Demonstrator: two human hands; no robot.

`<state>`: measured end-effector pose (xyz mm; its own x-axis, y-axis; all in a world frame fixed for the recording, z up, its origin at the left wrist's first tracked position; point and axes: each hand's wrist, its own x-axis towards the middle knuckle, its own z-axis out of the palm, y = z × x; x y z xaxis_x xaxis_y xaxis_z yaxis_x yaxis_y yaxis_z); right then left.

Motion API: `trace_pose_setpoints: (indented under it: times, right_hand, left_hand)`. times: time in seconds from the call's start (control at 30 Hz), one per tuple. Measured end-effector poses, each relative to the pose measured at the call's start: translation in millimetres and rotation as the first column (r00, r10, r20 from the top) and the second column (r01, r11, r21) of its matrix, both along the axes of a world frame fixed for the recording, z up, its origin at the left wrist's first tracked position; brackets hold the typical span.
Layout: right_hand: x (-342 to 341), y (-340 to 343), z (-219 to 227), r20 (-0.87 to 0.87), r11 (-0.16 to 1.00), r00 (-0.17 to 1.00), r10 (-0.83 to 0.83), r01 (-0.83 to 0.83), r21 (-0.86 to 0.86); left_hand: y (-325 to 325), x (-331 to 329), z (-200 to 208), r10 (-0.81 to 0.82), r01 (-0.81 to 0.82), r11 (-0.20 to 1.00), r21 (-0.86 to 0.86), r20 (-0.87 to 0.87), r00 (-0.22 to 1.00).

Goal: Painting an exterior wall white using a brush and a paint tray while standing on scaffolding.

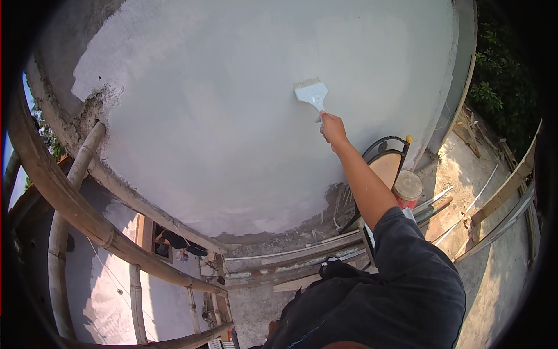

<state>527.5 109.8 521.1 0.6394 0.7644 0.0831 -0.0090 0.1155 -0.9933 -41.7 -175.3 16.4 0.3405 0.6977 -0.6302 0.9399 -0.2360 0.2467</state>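
My right hand (333, 130) is closed around the handle of a wide flat paintbrush (312, 94), with the arm stretched out ahead. The brush has a pale blue body and short light bristles. Its bristles point up and to the left, at the surface of a large wall (221, 116). A pale grey-white coat covers most of that wall, with ragged edges at the upper left and along the bottom. I cannot make out my left hand; only a small patch of skin shows beside the dark shirt at the lower edge.
Bamboo poles (87, 209) form a ladder-like frame on the left. A black-framed chair (383, 160) and a round-lidded bucket (408, 185) stand by the wall's lower right. Long boards (302, 257) lie along its foot. Another person (177, 241) is below left. Wood strips (500, 186) lie right.
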Motion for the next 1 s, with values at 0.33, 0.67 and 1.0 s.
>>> trace_pose_setpoints:
  times: [0.33, 0.67, 1.0]
  right_hand:
    - [-3, -30, -74, -0.261, 0.964, 0.965, 0.035, -0.101, -0.244]
    - [-7, -18, 58, -0.138, 0.994, 0.985, 0.102, -0.107, -0.030]
    - [6, 6, 45, 0.134, 0.993, 0.988, -0.072, 0.059, 0.100]
  left_hand:
    - [-7, 5, -10, -0.033, 0.031, 0.998, 0.058, 0.043, 0.999]
    - [-7, 10, -13, -0.042, 0.042, 0.998, -0.052, 0.001, 0.999]
    - [-34, 5, -31, 0.307, -0.396, 0.918, 0.016, 0.603, 0.736]
